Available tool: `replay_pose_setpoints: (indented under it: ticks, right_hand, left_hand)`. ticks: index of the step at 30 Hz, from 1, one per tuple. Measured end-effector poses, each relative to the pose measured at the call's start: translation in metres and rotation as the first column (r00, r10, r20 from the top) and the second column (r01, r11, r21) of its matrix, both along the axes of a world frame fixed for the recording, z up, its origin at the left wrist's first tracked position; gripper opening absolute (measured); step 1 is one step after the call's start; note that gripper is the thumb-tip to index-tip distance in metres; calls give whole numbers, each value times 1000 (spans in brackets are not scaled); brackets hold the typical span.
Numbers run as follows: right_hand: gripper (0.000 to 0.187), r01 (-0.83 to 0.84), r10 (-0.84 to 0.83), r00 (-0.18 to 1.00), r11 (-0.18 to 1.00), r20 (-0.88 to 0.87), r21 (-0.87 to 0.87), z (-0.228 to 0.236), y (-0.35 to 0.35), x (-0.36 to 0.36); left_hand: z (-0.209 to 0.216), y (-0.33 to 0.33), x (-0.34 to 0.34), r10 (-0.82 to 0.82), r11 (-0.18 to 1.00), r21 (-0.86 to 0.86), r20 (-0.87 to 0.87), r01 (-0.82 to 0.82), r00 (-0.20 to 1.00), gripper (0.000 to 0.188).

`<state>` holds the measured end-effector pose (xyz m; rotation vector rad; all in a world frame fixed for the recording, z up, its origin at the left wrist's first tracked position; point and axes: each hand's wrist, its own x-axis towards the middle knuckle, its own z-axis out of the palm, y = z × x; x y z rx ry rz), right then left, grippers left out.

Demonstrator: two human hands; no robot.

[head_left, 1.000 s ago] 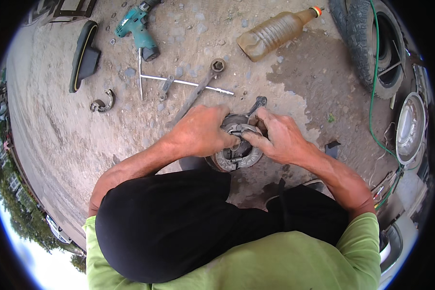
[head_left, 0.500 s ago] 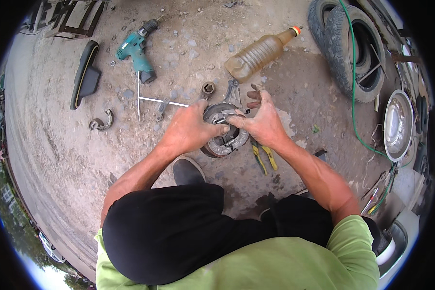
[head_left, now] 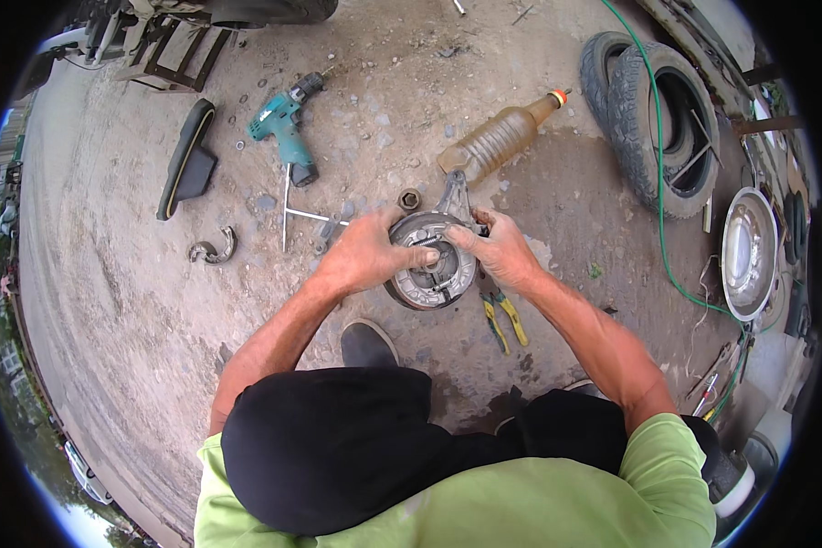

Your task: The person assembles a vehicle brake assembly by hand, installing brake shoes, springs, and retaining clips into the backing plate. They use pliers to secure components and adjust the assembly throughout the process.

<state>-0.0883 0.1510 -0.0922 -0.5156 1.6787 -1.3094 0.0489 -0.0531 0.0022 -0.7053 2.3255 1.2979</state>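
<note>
Between my knees and the bottle is a round brake plate (head_left: 434, 290) with curved brake shoes and springs on it. A metal arm (head_left: 455, 194) sticks out from its far side. My left hand (head_left: 367, 254) grips the plate's left rim, its thumb laid over the middle. From the right, my right hand (head_left: 504, 254) is closed around the other edge, with its thumb pressing near the upper shoe. The fingers under the plate are hidden. Yellow-handled pliers (head_left: 513, 324) lie by my right wrist. Just beyond the plate stands a socket (head_left: 410, 198).
On the dirt ground lie a teal cordless drill (head_left: 288, 135), a T-handle wrench (head_left: 314, 216), a loose brake shoe (head_left: 215, 251) and a black padded part (head_left: 188, 163). A brown plastic bottle (head_left: 498, 142) lies beyond. Tyres (head_left: 644, 128), a green hose (head_left: 659, 173) and a metal basin (head_left: 749, 242) line the right.
My right hand's fingers, spread before, have folded in around the plate's right edge. The plate now appears more face-up. The whole view has shifted, with more of the far ground showing.
</note>
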Motion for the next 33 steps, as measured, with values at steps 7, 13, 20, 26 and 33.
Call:
replay_pose_setpoints:
  ticks: [7,13,20,26,33]
  right_hand:
    - [96,-46,63,981,994,-182,97,26,-15,-13]
    - [81,61,-52,986,996,-159,57,50,-26,-8]
    - [77,135,-120,973,989,-197,65,43,-32,-12]
    - [81,338,-327,935,939,139,-62,25,-38,-31]
    - [57,282,-135,754,950,643,-132,56,-34,-9]
  left_hand:
    - [-27,-2,-5,250,952,195,-50,-236,967,70]
    - [-48,12,-9,499,835,329,-117,-440,859,65]
    - [-51,12,-16,511,845,265,-148,-463,847,61]
    - [-36,-2,-16,722,448,810,-78,-379,687,63]
    - [-29,-1,-9,756,442,827,-134,-348,641,65]
